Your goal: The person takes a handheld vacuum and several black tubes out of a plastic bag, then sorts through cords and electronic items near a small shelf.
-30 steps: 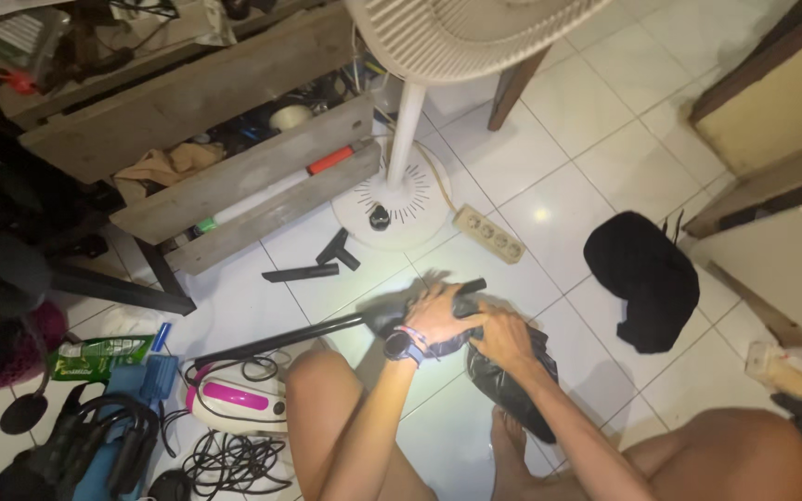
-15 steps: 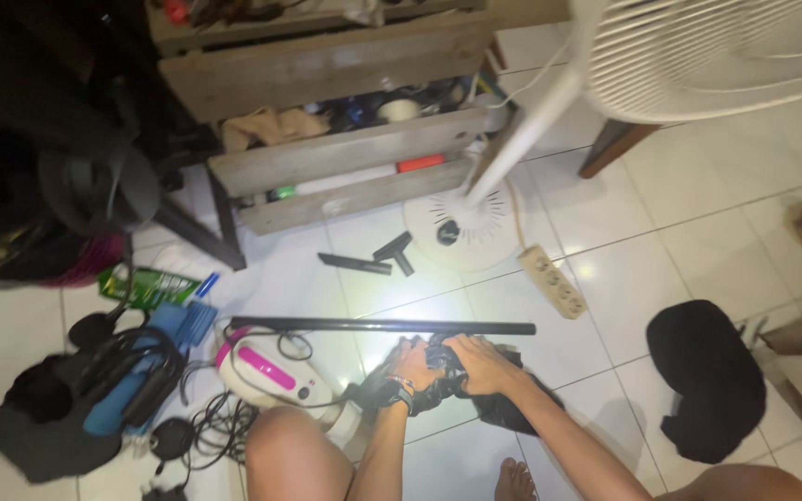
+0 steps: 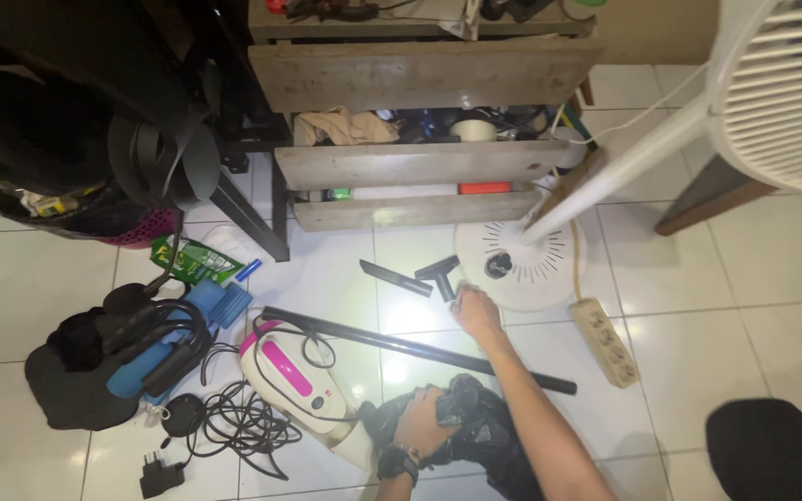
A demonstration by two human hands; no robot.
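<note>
Fan base (image 3: pixel 536 264) beside nozzle (image 3: pixel 439 274) (touching?)

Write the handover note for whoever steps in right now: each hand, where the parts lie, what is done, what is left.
Left hand: gripping the crumpled black bag on the floor by the person's legs.
Right hand: stretched forward, fingers at the small black brush nozzle; not lifted yet.
Parts: flat crevice nozzle just left of the brush nozzle; long black tube lying across the tiles; white and pink vacuum body with its cord to the left; fan base just beyond the hand.
Done: bag is in hand.
Left: both nozzles and the tube still lie loose on the floor.
</note>
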